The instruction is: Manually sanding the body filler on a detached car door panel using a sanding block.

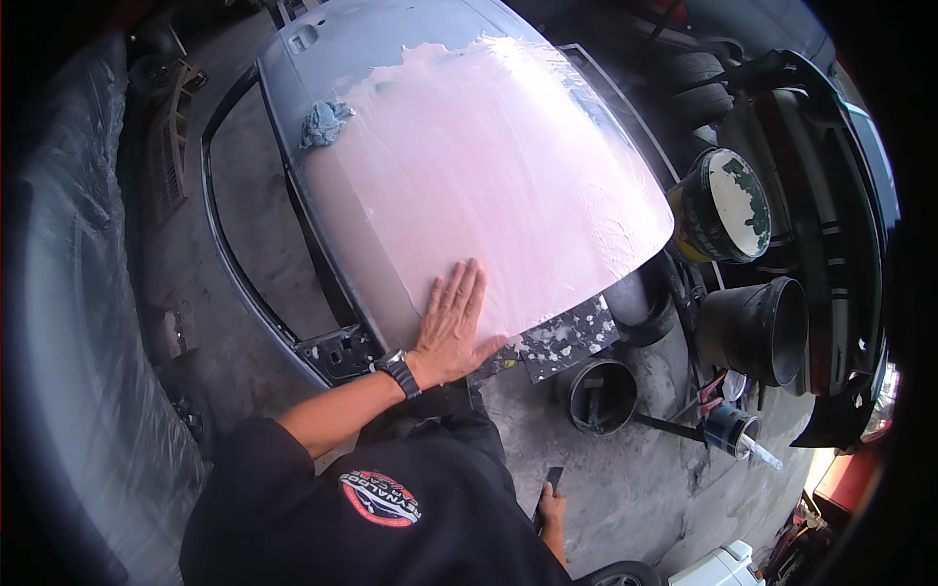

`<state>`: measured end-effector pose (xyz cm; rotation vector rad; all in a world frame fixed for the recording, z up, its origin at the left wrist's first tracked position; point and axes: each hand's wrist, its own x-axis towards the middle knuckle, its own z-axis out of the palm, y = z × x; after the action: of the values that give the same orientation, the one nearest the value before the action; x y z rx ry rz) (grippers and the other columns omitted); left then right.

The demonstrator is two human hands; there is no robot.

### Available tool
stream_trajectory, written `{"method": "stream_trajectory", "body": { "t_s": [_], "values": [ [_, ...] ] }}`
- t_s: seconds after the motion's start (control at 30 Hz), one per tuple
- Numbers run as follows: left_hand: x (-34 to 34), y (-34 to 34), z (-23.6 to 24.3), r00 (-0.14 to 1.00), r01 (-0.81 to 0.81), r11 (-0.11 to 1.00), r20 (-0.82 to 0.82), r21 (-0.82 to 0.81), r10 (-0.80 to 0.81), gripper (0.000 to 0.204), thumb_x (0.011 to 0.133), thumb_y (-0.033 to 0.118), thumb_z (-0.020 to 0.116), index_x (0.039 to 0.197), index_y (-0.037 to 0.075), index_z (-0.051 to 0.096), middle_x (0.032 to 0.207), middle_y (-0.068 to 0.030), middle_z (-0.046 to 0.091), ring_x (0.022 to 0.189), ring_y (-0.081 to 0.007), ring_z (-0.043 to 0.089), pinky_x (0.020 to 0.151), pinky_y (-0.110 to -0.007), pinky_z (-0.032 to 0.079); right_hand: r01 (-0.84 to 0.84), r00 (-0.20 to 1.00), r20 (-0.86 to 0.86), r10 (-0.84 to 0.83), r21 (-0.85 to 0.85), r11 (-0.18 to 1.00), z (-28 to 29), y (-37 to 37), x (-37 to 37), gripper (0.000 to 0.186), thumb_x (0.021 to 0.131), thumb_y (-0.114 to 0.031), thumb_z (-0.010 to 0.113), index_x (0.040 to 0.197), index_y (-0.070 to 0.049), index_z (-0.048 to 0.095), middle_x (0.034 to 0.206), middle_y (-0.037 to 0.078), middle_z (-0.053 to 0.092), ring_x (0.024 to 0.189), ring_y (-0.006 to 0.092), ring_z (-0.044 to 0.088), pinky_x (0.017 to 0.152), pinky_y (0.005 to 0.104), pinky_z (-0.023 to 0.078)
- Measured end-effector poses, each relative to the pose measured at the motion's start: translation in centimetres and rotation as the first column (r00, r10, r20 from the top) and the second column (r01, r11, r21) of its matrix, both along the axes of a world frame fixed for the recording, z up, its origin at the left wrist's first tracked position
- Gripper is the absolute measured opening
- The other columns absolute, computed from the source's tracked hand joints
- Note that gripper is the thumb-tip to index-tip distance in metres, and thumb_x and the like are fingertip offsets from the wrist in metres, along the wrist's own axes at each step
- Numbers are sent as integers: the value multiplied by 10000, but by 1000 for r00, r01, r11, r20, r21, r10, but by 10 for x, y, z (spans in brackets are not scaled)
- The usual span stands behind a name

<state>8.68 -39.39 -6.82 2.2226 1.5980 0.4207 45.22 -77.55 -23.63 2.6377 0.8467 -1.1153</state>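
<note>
Grey workshop floor [635, 498] beneath a car door [381, 29] laid flat. Nearest, the right hand [553, 506] grips a slim dark object [554, 477]. Beyond, the left hand [453, 327], flat, thumb spread, rests at the door's near-left corner on pink coating [498, 186]; farther, a crumpled blue cloth [325, 124] lies along the left edge.

Black shirt [293, 518] bears an oval emblem [381, 498]; wristwatch [399, 375] is dark.

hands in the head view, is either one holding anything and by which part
The right hand grips a dark, flat object below its upper end. The left hand holds nothing, lying flat on the door.
</note>
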Motion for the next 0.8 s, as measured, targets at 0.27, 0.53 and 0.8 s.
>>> {"method": "stream_trajectory", "body": {
  "t_s": [0.27, 0.53, 0.8],
  "values": [
    [-150, 192, -16, 787, -582, 801, -152, 141, 598, 1059, 949, 700, 441, 1578, -87, 115, 1665, -282, 105, 1560, -400, 57, 1235, -584, 40, 99, 995, -53, -90, 200, 975, 37, 39, 15, 506, 974, -441, 602, 1162, 20, 698, 895, 223, 734, 843, 329, 704, 788, 439, 521],
    [-138, 201, -21, 727, -671, 734, -103, 107, 679, 1040, 942, 670, 470, 1577, -85, 140, 1668, -268, 117, 1560, -396, 64, 1243, -573, 40, 12, 999, -38, -7, 116, 993, 48, 54, 9, 521, 976, -442, 593, 1194, 22, 682, 980, 260, 730, 942, 386, 706, 846, 452, 514],
    [-41, 55, -18, 843, -530, 841, -37, 106, 536, 1001, 974, 594, 483, 1571, -110, 96, 1658, -310, 63, 1551, -448, 18, 1221, -623, 15, -75, 994, -77, 76, 20, 997, 20, 85, 6, 588, 951, -520, 601, 1183, 12, 694, 1017, 274, 724, 1013, 413, 693, 894, 460, 511]
  ]
}}
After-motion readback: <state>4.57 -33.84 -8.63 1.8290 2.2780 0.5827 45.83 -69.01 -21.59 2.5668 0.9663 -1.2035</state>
